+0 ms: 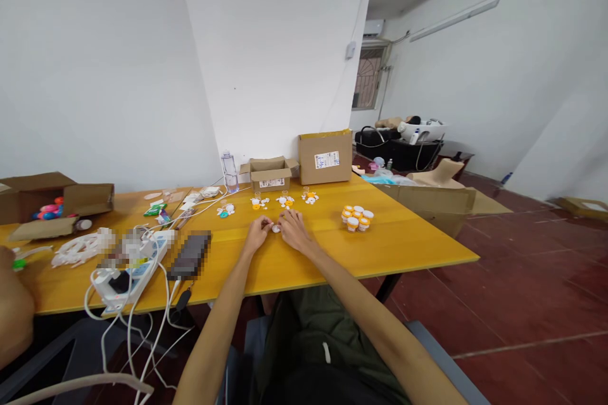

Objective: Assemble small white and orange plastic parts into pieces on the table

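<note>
While both hands (278, 229) pinch small white piece (275, 228), capped jars (357, 218) sit right, power strip (137, 266) left.

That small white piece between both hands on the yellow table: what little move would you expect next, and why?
Probably a press or twist to join it. The left hand and right hand meet at the small white piece, fingers pinched around it on the yellow table. Finished-looking orange-and-white small pots stand clustered to the right, and loose parts lie just beyond. What the piece is stays too small to tell.
</note>
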A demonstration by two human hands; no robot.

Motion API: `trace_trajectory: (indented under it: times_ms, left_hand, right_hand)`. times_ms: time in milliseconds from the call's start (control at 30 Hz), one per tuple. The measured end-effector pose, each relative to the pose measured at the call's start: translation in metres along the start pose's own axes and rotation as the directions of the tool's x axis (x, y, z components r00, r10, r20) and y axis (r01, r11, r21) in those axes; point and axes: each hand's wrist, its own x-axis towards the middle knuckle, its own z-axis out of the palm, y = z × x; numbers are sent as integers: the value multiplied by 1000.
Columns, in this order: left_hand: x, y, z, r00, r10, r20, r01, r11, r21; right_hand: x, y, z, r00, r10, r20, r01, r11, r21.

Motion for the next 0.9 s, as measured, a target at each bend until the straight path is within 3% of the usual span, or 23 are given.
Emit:
trace_trajectory:
  times_ms: [567, 900]
  left_hand:
    - [3, -10, 0, 1000, -7, -22, 9, 996, 92]
    - [1, -5, -1, 999, -39, -9, 39, 995, 94]
  right_hand:
    - [-7, 6, -8, 997, -83, 10, 83, 995, -47]
    - [-8, -2, -13, 991, -136, 1, 136, 990, -39]
